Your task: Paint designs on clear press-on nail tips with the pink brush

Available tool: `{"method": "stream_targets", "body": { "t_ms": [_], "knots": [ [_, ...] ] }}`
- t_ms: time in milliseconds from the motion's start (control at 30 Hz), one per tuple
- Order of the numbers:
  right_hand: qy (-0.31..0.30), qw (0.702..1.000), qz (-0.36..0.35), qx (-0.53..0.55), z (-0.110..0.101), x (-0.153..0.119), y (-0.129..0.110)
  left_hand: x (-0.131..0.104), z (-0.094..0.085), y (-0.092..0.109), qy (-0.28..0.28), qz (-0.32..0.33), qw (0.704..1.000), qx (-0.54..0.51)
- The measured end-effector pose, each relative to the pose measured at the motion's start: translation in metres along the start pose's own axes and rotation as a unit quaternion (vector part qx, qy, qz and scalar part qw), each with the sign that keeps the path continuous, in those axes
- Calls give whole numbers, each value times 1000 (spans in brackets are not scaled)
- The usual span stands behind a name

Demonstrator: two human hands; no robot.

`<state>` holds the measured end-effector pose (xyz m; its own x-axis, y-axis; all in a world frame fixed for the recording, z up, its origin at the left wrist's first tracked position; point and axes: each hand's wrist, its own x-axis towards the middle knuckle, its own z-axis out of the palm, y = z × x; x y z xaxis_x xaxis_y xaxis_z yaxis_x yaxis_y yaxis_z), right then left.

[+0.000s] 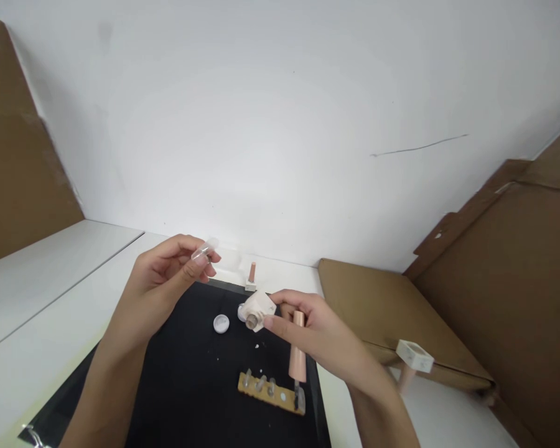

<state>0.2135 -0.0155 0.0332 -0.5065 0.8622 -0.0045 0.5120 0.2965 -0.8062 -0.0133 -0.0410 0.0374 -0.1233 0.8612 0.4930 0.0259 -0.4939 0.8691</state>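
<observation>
Pinching a clear curved plastic piece (204, 250) between thumb and fingers of the left hand (165, 277), raised over the far part of the black mat (182, 373); gripping a white blocky part with a greyish round nub (261, 307) between thumb and fingers of the right hand (315, 323), also holding a pink tapered handle with a dark brush tip (297, 358) against the palm side, tip down at the tan strip with clear pieces (256, 390). Nearby on the mat, near the blocky part, a round white cap (221, 323).

Tabletop workspace | white wall (270, 137) | black mat (182, 373) | cardboard (499, 280) partitions
</observation>
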Motion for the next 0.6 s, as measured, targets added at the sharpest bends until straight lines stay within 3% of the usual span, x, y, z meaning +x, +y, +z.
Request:
{"method": "stream_targets", "body": {
  "t_ms": [367, 600],
  "knots": [
    [-129, 969, 51, -203, 58, 52, 43, 1, -1, 0, 2, 3, 1000, -4],
    [-143, 947, 39, -284, 80, 64, 62, 1, -1, -1, -2, -6, 1000, -8]
  ]
}}
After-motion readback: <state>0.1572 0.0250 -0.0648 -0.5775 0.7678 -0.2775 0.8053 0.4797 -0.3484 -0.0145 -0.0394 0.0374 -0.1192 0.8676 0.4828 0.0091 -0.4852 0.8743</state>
